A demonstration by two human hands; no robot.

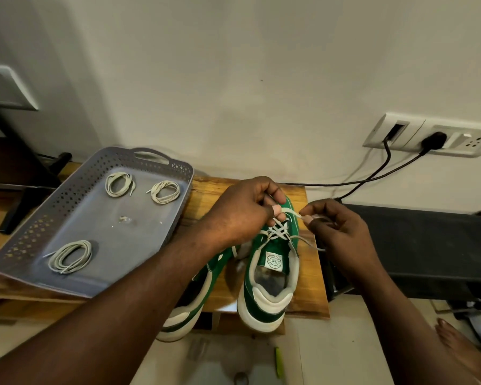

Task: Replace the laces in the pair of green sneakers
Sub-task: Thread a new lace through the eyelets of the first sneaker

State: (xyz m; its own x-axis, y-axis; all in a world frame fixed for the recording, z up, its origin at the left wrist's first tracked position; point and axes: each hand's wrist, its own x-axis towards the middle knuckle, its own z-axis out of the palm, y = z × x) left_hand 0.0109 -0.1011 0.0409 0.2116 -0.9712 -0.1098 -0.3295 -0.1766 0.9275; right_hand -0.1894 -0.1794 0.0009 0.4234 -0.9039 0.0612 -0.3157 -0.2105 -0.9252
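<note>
Two green sneakers with white soles stand heel-toward-me on a wooden table. The right sneaker point(270, 276) carries a white lace point(278, 232) crossed through its upper eyelets. My left hand point(245, 209) is curled over the toe end and pinches a strand of that lace. My right hand point(336, 226) pinches the same strand's other end just right of the shoe, holding it taut between both hands. The left sneaker point(195, 295) lies mostly under my left forearm. Three coiled laces point(70, 257) point(120, 184) point(164, 192) lie in a grey tray.
The grey perforated tray point(53, 207) fills the table's left half. A wall socket point(433, 138) with black cables hangs at the right. A black stand point(417, 245) sits right of the table. A bare foot point(456, 348) and a green pen point(278, 362) are on the floor.
</note>
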